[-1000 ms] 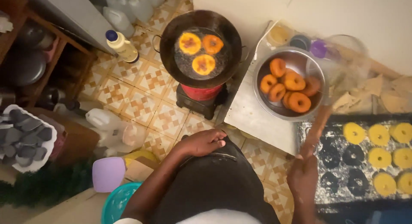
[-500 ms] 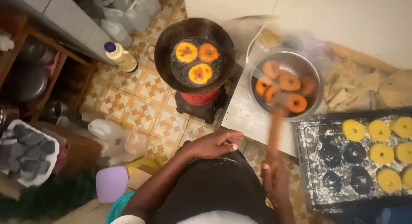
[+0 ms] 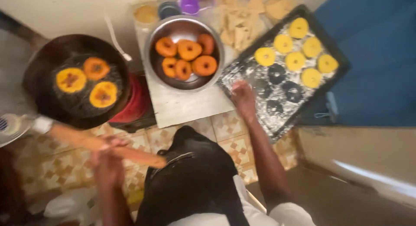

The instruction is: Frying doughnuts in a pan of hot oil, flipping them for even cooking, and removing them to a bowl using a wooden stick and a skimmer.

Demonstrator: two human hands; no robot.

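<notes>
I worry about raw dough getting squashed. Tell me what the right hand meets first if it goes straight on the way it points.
The right hand rests at the near edge of the floured black tray, pointing up across it. Straight on, it would likely cross bare floured tray first, then reach the nearest raw ring; depth is unclear.

Your left hand (image 3: 108,159) grips long wooden stick (image 3: 102,143), held slanted, tip near frying pan. Your right hand (image 3: 243,97) rests on floured black tray (image 3: 277,117), near edge.
</notes>
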